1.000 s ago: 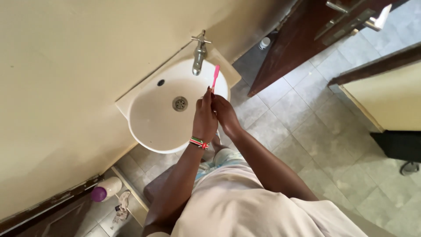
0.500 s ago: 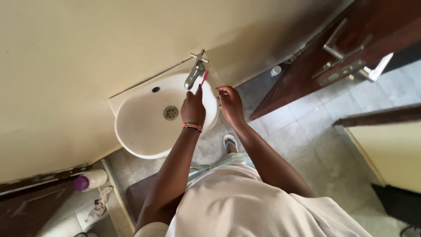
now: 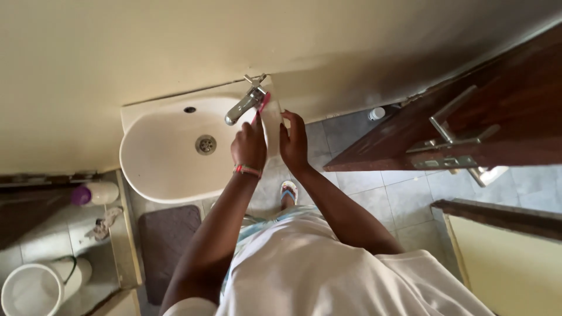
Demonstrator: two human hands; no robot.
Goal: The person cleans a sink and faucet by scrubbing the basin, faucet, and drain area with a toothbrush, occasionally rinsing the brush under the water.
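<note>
L hand (image 3: 248, 147) is clamped on the pink toothbrush (image 3: 261, 105) right by the tap (image 3: 244, 104) at the sink's (image 3: 146, 169) back right edge, R hand (image 3: 293, 143) half-curled w/ nothing in it, imo keep bristles under the spout, not touching metal.

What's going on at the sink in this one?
A person stands at a white wall-mounted sink, seen from above. Their left hand holds a pink toothbrush upright, its head up beside the metal tap. The right hand is at the sink's right edge, close to the brush; whether it grips anything is unclear. No water is visibly running. A dark mat lies on the tiled floor below.
</note>
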